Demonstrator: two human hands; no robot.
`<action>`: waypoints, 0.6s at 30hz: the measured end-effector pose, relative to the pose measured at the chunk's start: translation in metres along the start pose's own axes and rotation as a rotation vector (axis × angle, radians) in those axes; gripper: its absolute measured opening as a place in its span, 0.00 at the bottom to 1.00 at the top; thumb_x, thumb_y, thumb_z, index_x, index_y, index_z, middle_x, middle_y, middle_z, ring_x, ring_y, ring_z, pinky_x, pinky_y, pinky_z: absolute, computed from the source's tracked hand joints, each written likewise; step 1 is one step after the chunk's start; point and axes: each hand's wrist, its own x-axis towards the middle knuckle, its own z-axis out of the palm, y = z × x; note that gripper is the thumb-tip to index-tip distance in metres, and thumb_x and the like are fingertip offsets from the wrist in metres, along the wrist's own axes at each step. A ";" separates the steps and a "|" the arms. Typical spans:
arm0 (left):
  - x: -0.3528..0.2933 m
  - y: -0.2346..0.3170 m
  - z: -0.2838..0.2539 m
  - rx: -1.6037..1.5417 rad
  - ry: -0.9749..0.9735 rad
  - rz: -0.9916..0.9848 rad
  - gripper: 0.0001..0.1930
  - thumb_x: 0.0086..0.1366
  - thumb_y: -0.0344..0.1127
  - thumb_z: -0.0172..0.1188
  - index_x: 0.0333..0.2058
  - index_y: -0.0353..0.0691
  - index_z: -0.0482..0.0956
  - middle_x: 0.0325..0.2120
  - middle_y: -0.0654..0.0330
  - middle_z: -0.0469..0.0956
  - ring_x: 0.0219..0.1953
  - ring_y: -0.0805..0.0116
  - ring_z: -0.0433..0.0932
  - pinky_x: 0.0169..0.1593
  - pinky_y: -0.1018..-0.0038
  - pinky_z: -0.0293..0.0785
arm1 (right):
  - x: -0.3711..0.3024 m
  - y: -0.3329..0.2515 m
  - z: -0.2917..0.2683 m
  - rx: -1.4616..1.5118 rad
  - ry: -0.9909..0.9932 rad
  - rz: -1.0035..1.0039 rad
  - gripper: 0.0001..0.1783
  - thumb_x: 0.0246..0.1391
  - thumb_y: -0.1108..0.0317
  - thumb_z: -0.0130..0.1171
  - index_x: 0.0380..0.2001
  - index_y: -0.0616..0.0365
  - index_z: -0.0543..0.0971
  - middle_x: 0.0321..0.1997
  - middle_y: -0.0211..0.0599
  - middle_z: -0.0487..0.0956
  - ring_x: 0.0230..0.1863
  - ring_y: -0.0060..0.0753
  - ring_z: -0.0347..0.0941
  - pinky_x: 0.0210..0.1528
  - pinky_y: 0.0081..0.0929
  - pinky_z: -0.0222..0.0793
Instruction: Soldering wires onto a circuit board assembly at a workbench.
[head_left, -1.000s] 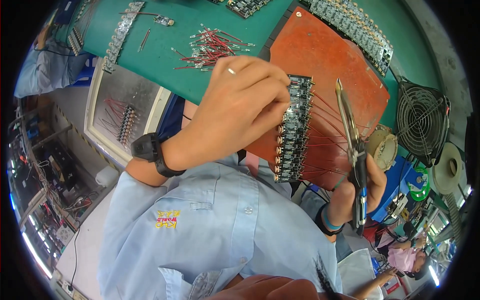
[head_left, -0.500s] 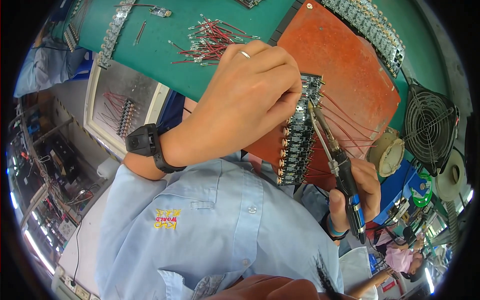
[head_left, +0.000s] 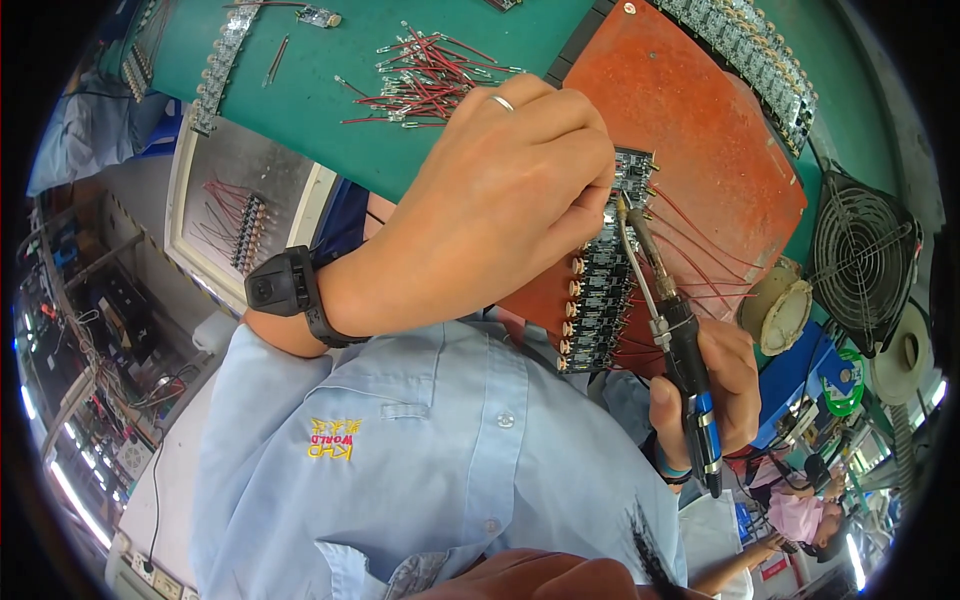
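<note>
A black strip of joined circuit boards (head_left: 592, 325) lies along the left side of a reddish-brown mat (head_left: 690, 110), with brass-coloured round parts down its left edge. Thin red wires (head_left: 695, 233) run off its right side. Over the upper part of the strip, my left hand (head_left: 530, 165) is closed in a pinch; its fingertips are turned away, so what they hold is hidden. My right hand (head_left: 735, 375) grips a black-and-blue soldering iron (head_left: 690, 365) with a thin metal tube alongside. Its tip meets the strip close to my left fingertips.
A pile of red wires (head_left: 425, 80) lies on the green table (head_left: 310, 130). More board strips (head_left: 222, 70) sit at the far left, others (head_left: 750, 60) at the far right. Right of the mat are a round tin (head_left: 778, 308) and a black fan (head_left: 862, 255). A framed tray (head_left: 290, 160) holds another wired strip.
My left hand and the board strip have shifted slightly right in the picture. The soldering iron's handle has dropped a little, with its tip still at the strip.
</note>
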 end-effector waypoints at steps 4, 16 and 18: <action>0.000 0.000 0.000 0.001 -0.005 -0.003 0.07 0.48 0.23 0.62 0.25 0.39 0.73 0.31 0.62 0.76 0.36 0.61 0.73 0.41 0.70 0.68 | 0.000 -0.002 -0.001 -0.046 -0.032 -0.016 0.26 0.40 0.66 0.72 0.40 0.70 0.73 0.37 0.56 0.78 0.36 0.46 0.76 0.39 0.36 0.72; 0.000 0.002 0.001 -0.006 -0.001 0.005 0.07 0.48 0.23 0.62 0.24 0.38 0.73 0.30 0.62 0.75 0.35 0.61 0.72 0.40 0.71 0.68 | -0.017 0.004 -0.004 0.052 0.311 0.010 0.28 0.41 0.61 0.72 0.40 0.69 0.73 0.38 0.57 0.78 0.38 0.47 0.75 0.40 0.37 0.71; 0.000 0.002 0.001 -0.008 -0.007 -0.001 0.07 0.48 0.23 0.62 0.24 0.38 0.73 0.30 0.62 0.75 0.35 0.61 0.72 0.40 0.71 0.68 | -0.012 0.003 -0.002 0.041 0.151 0.009 0.28 0.39 0.63 0.73 0.40 0.69 0.74 0.38 0.56 0.78 0.38 0.47 0.76 0.41 0.36 0.71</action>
